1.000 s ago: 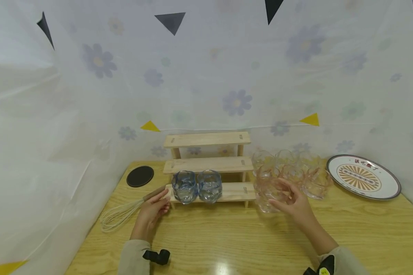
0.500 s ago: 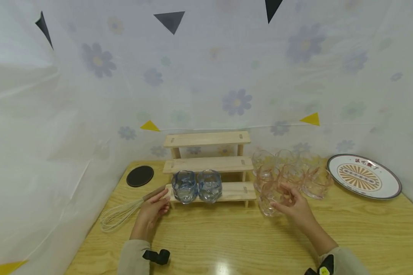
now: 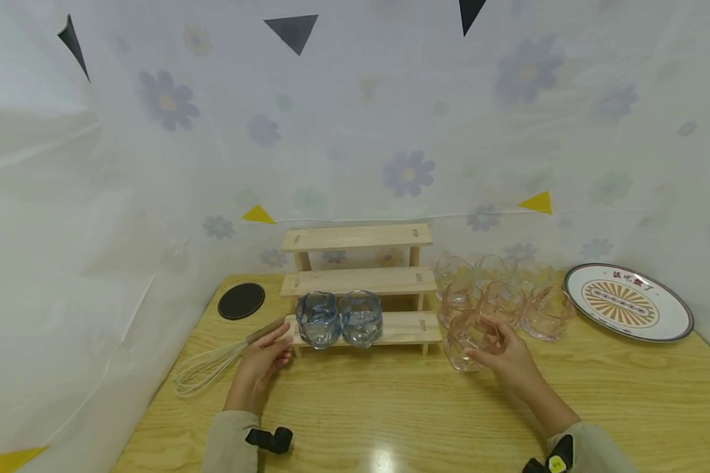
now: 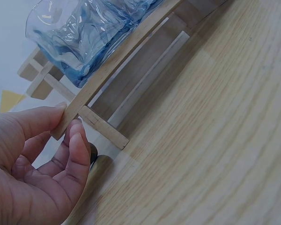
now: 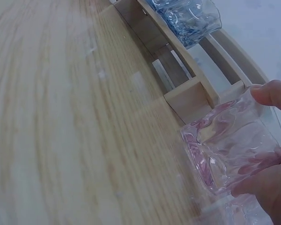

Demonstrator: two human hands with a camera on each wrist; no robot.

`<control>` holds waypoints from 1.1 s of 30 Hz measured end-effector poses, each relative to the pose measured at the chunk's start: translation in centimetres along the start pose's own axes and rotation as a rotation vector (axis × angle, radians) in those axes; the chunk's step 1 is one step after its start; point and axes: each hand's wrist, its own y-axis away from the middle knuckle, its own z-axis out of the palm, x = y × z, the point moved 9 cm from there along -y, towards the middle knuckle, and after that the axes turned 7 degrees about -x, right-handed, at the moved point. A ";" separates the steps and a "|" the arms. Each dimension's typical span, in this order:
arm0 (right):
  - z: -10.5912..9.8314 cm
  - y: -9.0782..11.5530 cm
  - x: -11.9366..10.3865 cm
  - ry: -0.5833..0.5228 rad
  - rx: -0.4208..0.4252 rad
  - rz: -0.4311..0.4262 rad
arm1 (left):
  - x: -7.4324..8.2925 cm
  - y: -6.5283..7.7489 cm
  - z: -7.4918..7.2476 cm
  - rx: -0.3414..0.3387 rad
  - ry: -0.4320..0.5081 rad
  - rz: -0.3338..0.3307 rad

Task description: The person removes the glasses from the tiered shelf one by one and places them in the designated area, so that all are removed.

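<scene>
A three-step wooden shelf [image 3: 357, 282] stands on the table. Two clear blue glasses [image 3: 317, 320] sit side by side on its lowest step, toward the left. My left hand [image 3: 263, 360] pinches the left end of that step, thumb above and fingers below, as the left wrist view shows. Just off the shelf's right end, my right hand [image 3: 505, 351] grips a pink-tinted glass [image 5: 234, 140] between thumb and fingers. Whether this glass touches the table is hard to tell. Behind it are more pink glasses [image 3: 501, 302] and several clear glasses [image 3: 494, 268], in rows.
A whisk [image 3: 210, 368] with a wooden handle lies left of the shelf, by the left hand. Behind it is a round black coaster [image 3: 240, 301]. At the far right lies a patterned plate [image 3: 674, 315]. A flowered sheet [image 3: 355, 131] hangs behind the table.
The right hand has brought the pink glass slightly right and nearer to me, away from the shelf's end; it stays there in the latest half second. The left hand keeps its place.
</scene>
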 end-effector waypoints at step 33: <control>0.4 -0.3 -0.3 0.051 -0.115 0.017 | 0.0 0.0 0.1 -0.011 0.005 0.001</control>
